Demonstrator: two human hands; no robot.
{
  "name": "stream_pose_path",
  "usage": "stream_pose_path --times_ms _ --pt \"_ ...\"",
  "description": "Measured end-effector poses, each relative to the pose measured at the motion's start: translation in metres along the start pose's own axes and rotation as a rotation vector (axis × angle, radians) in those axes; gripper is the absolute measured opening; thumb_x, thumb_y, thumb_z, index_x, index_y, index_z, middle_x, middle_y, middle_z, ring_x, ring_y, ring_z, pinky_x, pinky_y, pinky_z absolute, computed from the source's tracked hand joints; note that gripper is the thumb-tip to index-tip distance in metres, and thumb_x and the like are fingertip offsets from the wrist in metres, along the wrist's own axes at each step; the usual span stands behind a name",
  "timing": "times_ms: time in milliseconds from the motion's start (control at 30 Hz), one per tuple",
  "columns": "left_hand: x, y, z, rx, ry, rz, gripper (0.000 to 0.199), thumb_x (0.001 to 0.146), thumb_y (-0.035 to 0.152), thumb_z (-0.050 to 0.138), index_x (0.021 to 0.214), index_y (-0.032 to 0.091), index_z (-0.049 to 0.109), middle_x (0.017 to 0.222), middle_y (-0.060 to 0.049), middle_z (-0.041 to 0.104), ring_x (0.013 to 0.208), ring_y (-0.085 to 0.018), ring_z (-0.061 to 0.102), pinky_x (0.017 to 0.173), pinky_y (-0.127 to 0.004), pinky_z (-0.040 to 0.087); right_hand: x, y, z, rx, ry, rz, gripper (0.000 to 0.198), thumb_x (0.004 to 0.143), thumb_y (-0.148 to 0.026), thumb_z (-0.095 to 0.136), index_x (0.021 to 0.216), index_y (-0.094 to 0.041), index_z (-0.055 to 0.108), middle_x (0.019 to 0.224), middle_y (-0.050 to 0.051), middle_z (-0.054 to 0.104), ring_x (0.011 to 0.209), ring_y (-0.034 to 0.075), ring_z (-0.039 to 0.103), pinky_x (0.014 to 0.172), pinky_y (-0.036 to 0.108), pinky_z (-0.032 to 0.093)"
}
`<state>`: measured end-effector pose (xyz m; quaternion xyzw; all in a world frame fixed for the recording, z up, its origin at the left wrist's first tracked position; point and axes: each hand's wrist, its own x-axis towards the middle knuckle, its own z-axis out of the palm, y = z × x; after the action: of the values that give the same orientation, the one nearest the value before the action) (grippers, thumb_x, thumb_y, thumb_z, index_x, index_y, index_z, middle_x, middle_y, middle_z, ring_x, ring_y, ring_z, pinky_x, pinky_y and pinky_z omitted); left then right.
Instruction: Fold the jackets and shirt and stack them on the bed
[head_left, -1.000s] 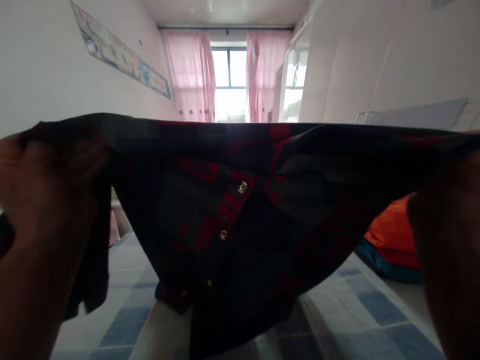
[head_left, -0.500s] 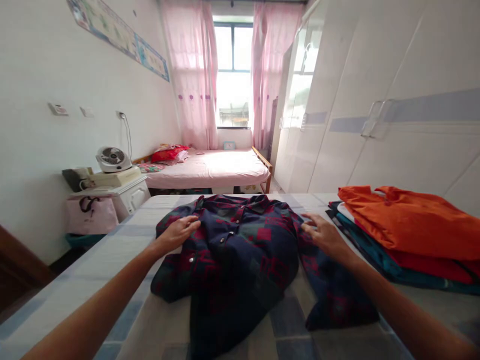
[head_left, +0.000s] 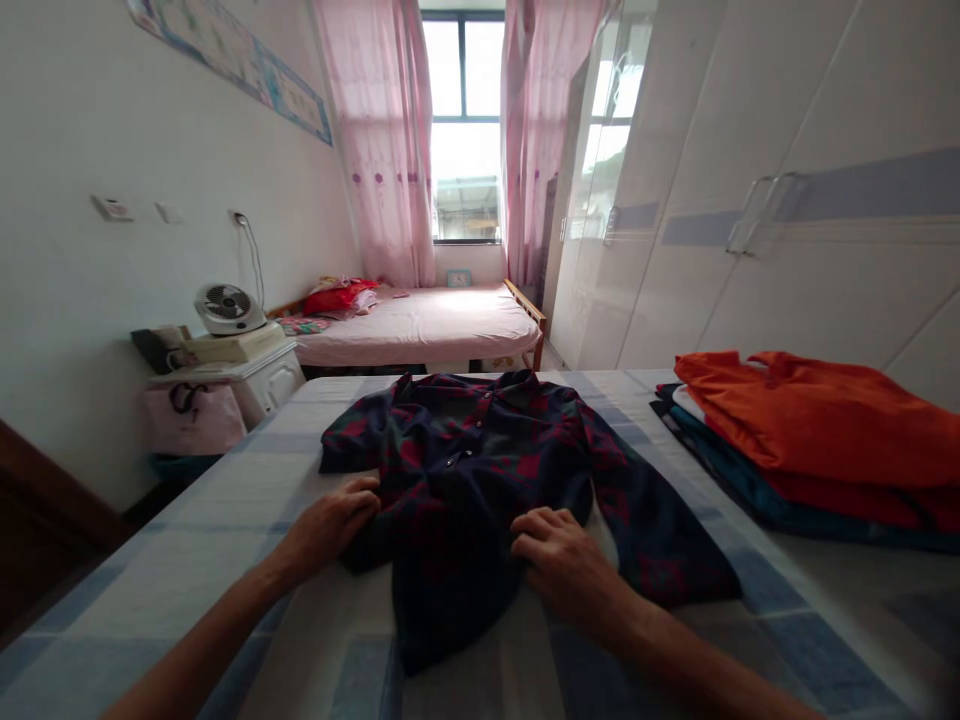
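Observation:
A dark navy, red and green plaid shirt (head_left: 450, 520) lies front up on the bed, its collar at the far end and its buttons showing. The sleeve on the right is spread outward toward me, and the lower part is bunched. My left hand (head_left: 334, 525) is closed on the cloth at the shirt's left side, below the short stretch of left sleeve. On the right side of the body, lower down, my right hand (head_left: 562, 555) has its fingers curled over the fabric edge. Both thumbs are mostly hidden.
The shirt rests on a blue-and-white checked bedsheet (head_left: 195, 560). To the right is a stack of folded clothes (head_left: 817, 430), orange on top. White wardrobes (head_left: 750, 300) line the right wall. A small fan (head_left: 229, 305) stands on the left cabinet; a pink bed (head_left: 420, 325) is beyond.
Both hands have come down from the shoulder area toward me, the right also inward, onto the shirt's sides. The right sleeve now lies spread farther out, and the left sleeve has shifted. The view has tilted slightly down.

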<state>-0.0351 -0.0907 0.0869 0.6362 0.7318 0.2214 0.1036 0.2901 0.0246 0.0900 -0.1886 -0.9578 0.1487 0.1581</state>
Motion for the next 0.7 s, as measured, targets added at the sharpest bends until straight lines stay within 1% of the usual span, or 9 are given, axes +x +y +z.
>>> stream_pose_path --times_ms 67,133,233,333,400,467,567,633,700 --pt "0.005 0.003 -0.005 -0.022 0.035 -0.037 0.032 0.086 0.039 0.036 0.083 0.023 0.063 0.108 -0.008 0.068 0.103 -0.025 0.062 0.093 -0.036 0.045 0.013 0.001 -0.007 0.07 0.057 0.045 0.018 0.083 -0.014 0.051 0.091 -0.023 0.064 0.102 0.002 0.066 0.098 0.018 0.057 0.089 0.034 0.039" --pt "0.003 0.004 -0.015 -0.046 0.047 -0.064 0.031 0.087 0.035 0.033 0.091 0.022 0.061 0.101 -0.007 0.069 0.101 -0.023 0.063 0.092 -0.035 0.046 0.023 0.001 -0.021 0.173 0.167 0.118 0.019 0.087 -0.018 0.047 0.095 -0.022 0.063 0.098 0.002 0.067 0.095 0.017 0.059 0.086 0.031 0.041" --pt "-0.01 0.005 -0.032 -0.118 -0.043 -0.014 0.036 0.077 0.027 0.043 0.109 0.021 0.058 0.116 -0.005 0.065 0.113 -0.022 0.057 0.097 -0.033 0.043 0.028 0.002 -0.045 0.289 0.302 0.205 0.022 0.089 -0.025 0.042 0.098 -0.022 0.063 0.096 0.002 0.067 0.089 0.016 0.06 0.081 0.028 0.043" --pt "-0.026 0.001 -0.035 -0.123 -0.201 0.028 0.06 0.065 0.023 0.054 0.125 0.021 0.053 0.135 -0.005 0.053 0.125 -0.026 0.048 0.105 -0.035 0.037 0.023 0.007 -0.055 0.314 0.32 0.253 0.025 0.089 -0.03 0.041 0.098 -0.022 0.063 0.092 0.001 0.068 0.083 0.017 0.061 0.078 0.028 0.045" --pt "-0.03 -0.003 -0.028 -0.055 -0.183 0.021 0.061 0.065 0.022 0.056 0.126 0.021 0.054 0.139 -0.007 0.049 0.127 -0.027 0.045 0.107 -0.037 0.034 0.017 0.01 -0.051 0.321 0.305 0.287 0.028 0.089 -0.033 0.04 0.098 -0.022 0.065 0.088 0.0 0.068 0.08 0.017 0.062 0.076 0.028 0.046" --pt "-0.027 -0.007 -0.017 0.005 -0.087 0.019 0.052 0.068 0.021 0.055 0.119 0.021 0.06 0.137 -0.009 0.05 0.124 -0.027 0.049 0.106 -0.039 0.035 0.013 0.014 -0.045 0.323 0.301 0.317 0.03 0.089 -0.035 0.04 0.097 -0.022 0.066 0.087 0.001 0.069 0.079 0.018 0.062 0.075 0.029 0.046" --pt "-0.013 -0.008 -0.005 0.021 0.004 0.022 0.029 0.07 0.019 0.053 0.094 0.023 0.07 0.127 -0.007 0.059 0.113 -0.025 0.057 0.101 -0.037 0.04 0.014 0.018 -0.041 0.3 0.345 0.321 0.03 0.088 -0.034 0.041 0.097 -0.022 0.067 0.094 0.002 0.07 0.086 0.02 0.063 0.08 0.03 0.046" --pt "-0.002 -0.002 -0.006 -0.003 0.044 -0.002 0.018 0.073 0.02 0.052 0.081 0.024 0.068 0.108 -0.005 0.068 0.101 -0.024 0.062 0.095 -0.035 0.044 0.017 0.019 -0.044 0.288 0.375 0.312 0.03 0.087 -0.033 0.042 0.099 -0.023 0.068 0.098 0.003 0.07 0.091 0.02 0.062 0.084 0.031 0.044" --pt "0.006 0.011 -0.018 -0.043 0.124 -0.053 0.016 0.077 0.027 0.049 0.079 0.023 0.064 0.086 -0.004 0.07 0.085 -0.023 0.065 0.085 -0.035 0.048 0.021 0.02 -0.053 0.285 0.407 0.323 0.031 0.087 -0.034 0.042 0.099 -0.022 0.068 0.094 0.003 0.07 0.088 0.02 0.062 0.082 0.031 0.044"
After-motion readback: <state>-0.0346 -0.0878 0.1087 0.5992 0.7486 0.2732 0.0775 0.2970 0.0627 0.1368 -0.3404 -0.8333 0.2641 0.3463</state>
